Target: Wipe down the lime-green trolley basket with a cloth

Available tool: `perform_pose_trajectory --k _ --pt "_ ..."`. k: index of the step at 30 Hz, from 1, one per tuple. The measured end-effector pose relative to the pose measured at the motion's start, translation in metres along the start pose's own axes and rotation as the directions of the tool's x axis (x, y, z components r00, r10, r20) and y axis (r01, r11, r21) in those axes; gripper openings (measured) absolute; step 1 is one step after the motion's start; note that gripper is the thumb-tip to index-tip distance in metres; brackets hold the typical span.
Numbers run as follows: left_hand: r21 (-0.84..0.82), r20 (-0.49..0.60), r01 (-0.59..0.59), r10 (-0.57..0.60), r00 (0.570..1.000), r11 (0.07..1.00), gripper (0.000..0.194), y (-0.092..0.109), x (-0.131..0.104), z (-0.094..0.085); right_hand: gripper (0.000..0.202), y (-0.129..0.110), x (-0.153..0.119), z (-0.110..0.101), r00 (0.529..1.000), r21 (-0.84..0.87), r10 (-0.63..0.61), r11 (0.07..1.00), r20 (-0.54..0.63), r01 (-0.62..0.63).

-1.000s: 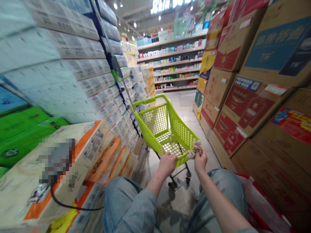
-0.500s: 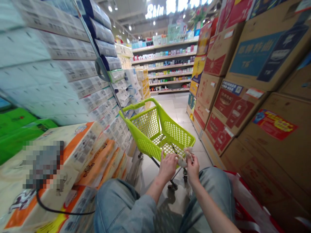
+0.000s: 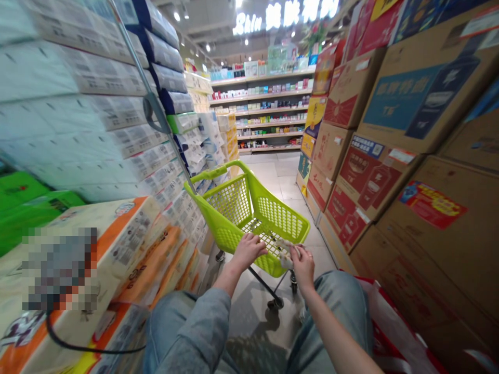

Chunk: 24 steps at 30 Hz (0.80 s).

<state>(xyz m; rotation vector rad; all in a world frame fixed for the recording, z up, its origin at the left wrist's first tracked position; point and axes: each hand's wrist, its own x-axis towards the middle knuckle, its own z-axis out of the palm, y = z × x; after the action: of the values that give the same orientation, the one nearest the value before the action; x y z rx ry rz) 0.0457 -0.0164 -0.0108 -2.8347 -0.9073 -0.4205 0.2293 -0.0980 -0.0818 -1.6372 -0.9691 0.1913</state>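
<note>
My right hand (image 3: 303, 264) is closed on a small whitish, crumpled, soft-looking thing (image 3: 286, 261) at the near end of a lime-green shopping cart (image 3: 222, 235). Exactly what it is I cannot make out. Part of it hangs below the fingers and part sticks out toward the cart's basket. To the left, my left hand (image 3: 249, 251) is over the cart's near side wall, fingers loosely bent and apart, holding nothing visible. Whether it touches the wall is unclear. Both forearms reach forward above my jeans-clad knees (image 3: 339, 306).
Stacked tissue packs (image 3: 113, 111) line the left, with a blurred-out item and black cable on the nearest pack. Cardboard cartons (image 3: 390, 93) form a wall on the right. A red-and-white bag (image 3: 384, 317) lies by my right knee. Stocked shelves (image 3: 268, 96) stand beyond the cart.
My left hand has come away from the whitish thing and moved left over the cart's side. The right hand keeps hold of it. The view has shifted slightly.
</note>
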Motion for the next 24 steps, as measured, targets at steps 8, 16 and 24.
perform_pose_trajectory --k 8,16,24 --pt "0.006 -0.006 0.044 -0.044 0.999 0.999 0.034 0.015 0.001 0.003 0.043 0.003 0.001 -0.005 0.998 -0.069 -0.061 0.996 0.024 0.062" --pt "-0.022 -0.027 0.068 -0.068 0.997 0.997 0.031 0.045 0.002 0.002 0.041 0.033 0.094 -0.006 0.998 -0.22 -0.051 0.974 0.033 0.057" --pt "-0.024 -0.06 0.225 -0.226 0.972 0.974 0.024 0.065 0.006 0.012 0.044 0.03 0.074 -0.01 0.99 -0.214 -0.019 0.976 0.141 0.049"
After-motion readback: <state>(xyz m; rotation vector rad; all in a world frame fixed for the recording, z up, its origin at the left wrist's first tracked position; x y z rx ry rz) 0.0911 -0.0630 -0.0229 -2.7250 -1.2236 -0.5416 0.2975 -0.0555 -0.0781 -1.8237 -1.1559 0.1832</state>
